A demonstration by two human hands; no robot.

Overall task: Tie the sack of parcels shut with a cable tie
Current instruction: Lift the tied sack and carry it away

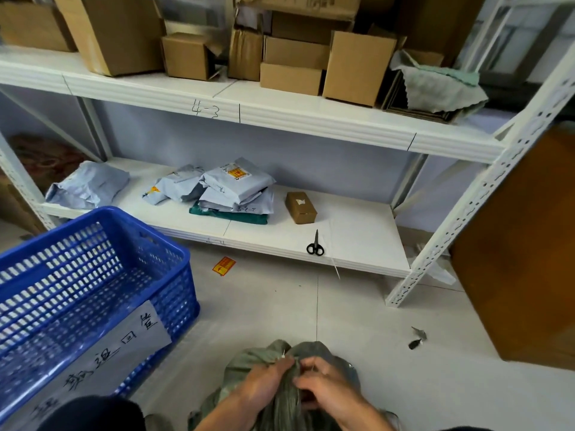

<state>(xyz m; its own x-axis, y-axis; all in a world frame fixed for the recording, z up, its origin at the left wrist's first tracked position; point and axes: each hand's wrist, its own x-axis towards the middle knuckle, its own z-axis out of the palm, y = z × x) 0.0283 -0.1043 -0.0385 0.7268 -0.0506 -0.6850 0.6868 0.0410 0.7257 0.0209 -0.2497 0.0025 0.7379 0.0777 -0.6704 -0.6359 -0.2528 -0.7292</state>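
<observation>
A grey-green woven sack (281,353) stands on the floor at the bottom centre, its mouth gathered into a bunched neck. My left hand (264,384) grips the neck from the left. My right hand (323,387) pinches at the neck from the right. A thin white cable tie (283,355) shows at the neck, its tip sticking up just above my left fingers. How far the tie wraps around the neck is hidden by my fingers.
A blue plastic crate (93,290) with a paper label stands at the left. Black scissors (315,245) lie on the low white shelf (357,241), beside a small brown box (300,207) and grey parcel bags (236,188). Scraps (417,337) lie on the floor at right.
</observation>
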